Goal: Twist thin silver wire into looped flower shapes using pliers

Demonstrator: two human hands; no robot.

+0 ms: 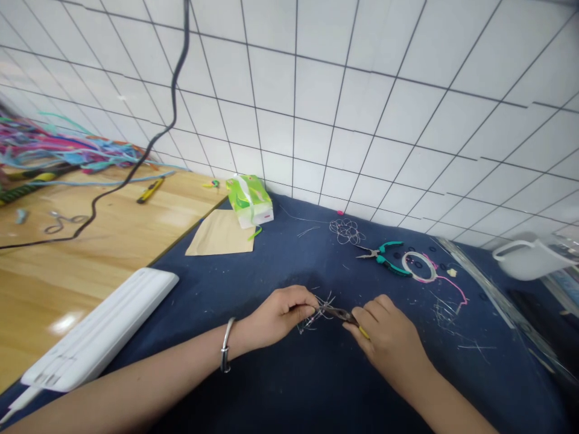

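My left hand (289, 310) pinches a small tangle of thin silvery wire (310, 322), whose loose ends stick out in several directions. From the other side my right hand (384, 331) is closed around yellow-handled pliers (339, 313). The dark jaws of the pliers reach into the wire close to my left fingertips; whether they are clamped on a strand is too small to tell. Both hands are just above the dark blue cloth (271, 386).
Teal-handled pliers (384, 256), a coil of wire (346, 231) and a white ring-shaped spool (418, 267) lie beyond my right hand. A tissue pack (249, 199) rests by brown paper (219, 235). At left are a white power strip (104, 328) and scissors (63, 222); a white jug (534, 259) stands right.
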